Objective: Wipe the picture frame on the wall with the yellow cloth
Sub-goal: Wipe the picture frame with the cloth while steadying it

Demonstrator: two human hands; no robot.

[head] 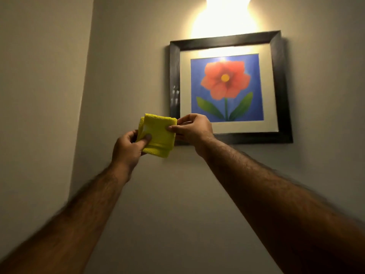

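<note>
A dark picture frame [278, 84] hangs on the wall at the upper right, holding a red flower print on blue behind glass. A folded yellow cloth [159, 134] is held up in front of the wall, just left of the frame's lower left corner. My left hand [128, 147] grips the cloth's lower left part, thumb on its front. My right hand [192, 128] pinches the cloth's right edge between thumb and fingers and covers the frame's lower left corner. The cloth does not touch the frame's face.
A bright wall light [227, 14] glares directly above the frame and reflects on the glass. An inside wall corner [83, 99] runs down the left. Bare beige wall [177, 204] lies below the frame.
</note>
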